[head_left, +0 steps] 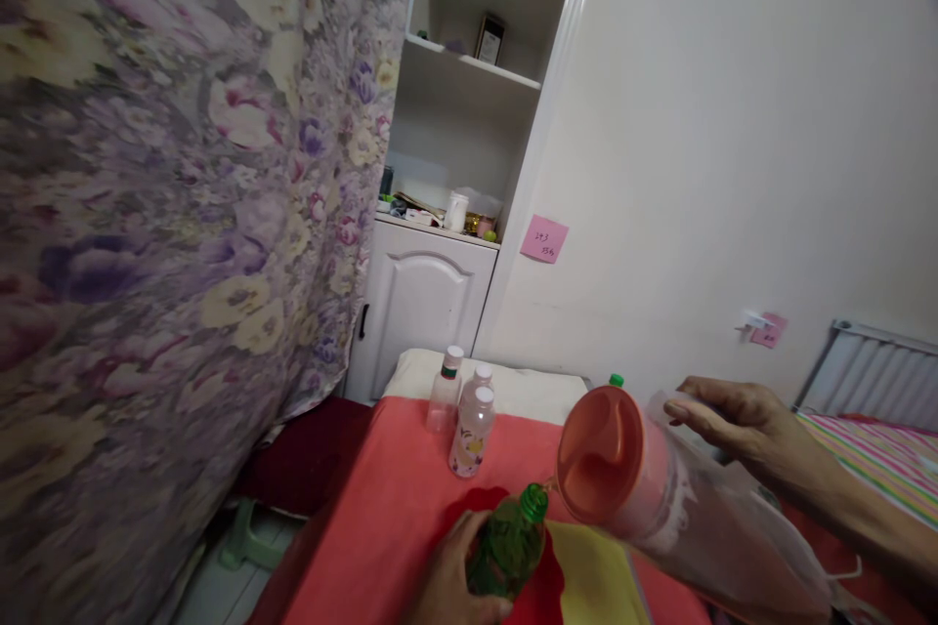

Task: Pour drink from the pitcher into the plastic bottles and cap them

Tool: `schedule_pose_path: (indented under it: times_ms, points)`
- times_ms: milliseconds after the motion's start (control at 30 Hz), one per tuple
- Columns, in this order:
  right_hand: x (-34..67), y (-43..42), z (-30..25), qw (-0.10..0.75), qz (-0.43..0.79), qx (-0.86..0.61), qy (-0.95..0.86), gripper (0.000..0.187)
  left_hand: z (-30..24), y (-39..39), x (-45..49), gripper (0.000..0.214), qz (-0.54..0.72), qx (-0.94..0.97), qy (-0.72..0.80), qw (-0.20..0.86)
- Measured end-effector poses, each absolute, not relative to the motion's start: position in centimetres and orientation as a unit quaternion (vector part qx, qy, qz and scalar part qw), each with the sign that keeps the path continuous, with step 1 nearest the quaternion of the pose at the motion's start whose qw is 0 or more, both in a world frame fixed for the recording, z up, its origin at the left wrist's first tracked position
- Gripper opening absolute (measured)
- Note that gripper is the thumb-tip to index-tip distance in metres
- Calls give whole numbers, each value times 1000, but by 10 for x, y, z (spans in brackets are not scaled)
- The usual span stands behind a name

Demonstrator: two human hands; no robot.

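Observation:
My left hand (460,574) is wrapped around a green plastic bottle (505,549), which stands uncapped and leans slightly right. My right hand (733,415) grips a large translucent pitcher (722,518) from its upper side; its grip is partly hidden. The pitcher lies tipped nearly sideways, its orange top (602,454) facing left. Its lower lip is close by the green bottle's mouth, with what looks like a thin trickle between them. Beyond my left hand, several clear bottles with white caps, among them a printed bottle (471,435), stand upright together.
A red cloth (352,527) and a yellow sheet (597,566) cover the table. Another green cap (617,380) shows behind the pitcher. A floral curtain (183,215) hangs at left; a white cabinet (432,298) stands behind. At right is a bed with a striped cover (872,454).

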State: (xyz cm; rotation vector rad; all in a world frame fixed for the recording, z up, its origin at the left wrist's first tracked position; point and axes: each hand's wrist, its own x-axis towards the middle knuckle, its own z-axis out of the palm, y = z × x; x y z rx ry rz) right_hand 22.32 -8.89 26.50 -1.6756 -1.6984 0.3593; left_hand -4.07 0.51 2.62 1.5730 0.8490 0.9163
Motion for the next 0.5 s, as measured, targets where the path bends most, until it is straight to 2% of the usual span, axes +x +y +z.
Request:
schedule_pose_path:
  times_ms: [500]
  points:
    - [223, -88, 265, 354, 125, -649, -662, 48, 24, 4, -41, 68, 376, 662, 370, 532]
